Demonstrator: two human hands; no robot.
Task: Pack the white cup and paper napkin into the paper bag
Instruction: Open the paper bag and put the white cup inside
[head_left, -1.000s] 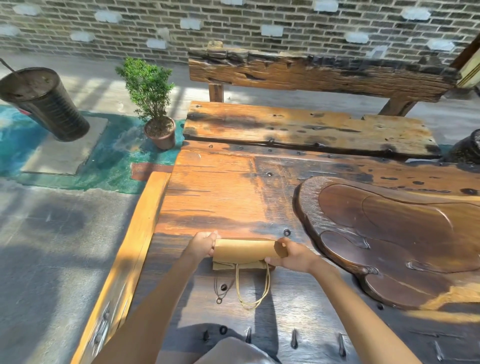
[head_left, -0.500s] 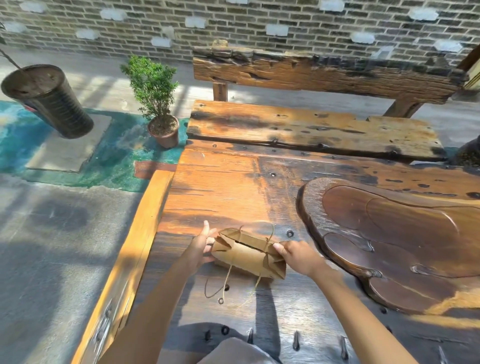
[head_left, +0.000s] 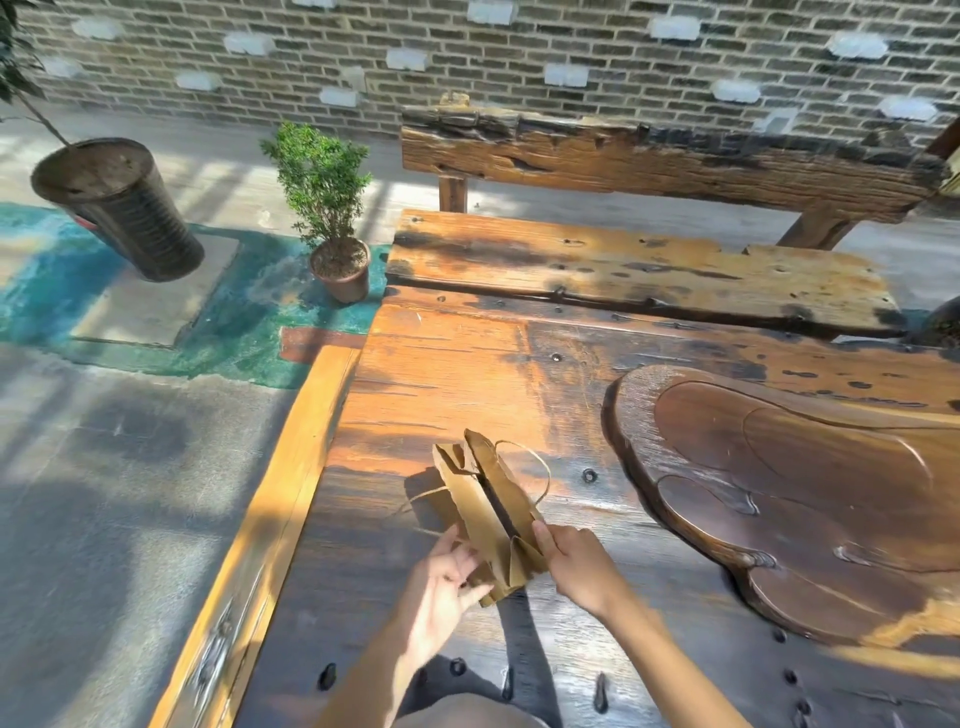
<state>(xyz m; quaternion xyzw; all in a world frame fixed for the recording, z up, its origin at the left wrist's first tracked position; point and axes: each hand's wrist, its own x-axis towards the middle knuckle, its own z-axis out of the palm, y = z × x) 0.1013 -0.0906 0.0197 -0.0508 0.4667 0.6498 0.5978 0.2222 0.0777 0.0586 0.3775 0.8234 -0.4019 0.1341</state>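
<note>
A brown paper bag with thin cord handles stands tilted on the dark wooden table, its mouth a narrow slit facing up. My right hand pinches the near right edge of the bag. My left hand holds the near left corner, fingers partly spread under the paper. No white cup or paper napkin shows anywhere in view.
A large carved dark wooden tray lies on the table to the right. A rough wooden bench stands behind the table. On the floor to the left are a small potted shrub and a tall dark planter.
The bag was rolled flat between both hands, then unfolded. It now stands turned lengthwise away from me with its mouth partly open, and both hands have shifted to its near end.
</note>
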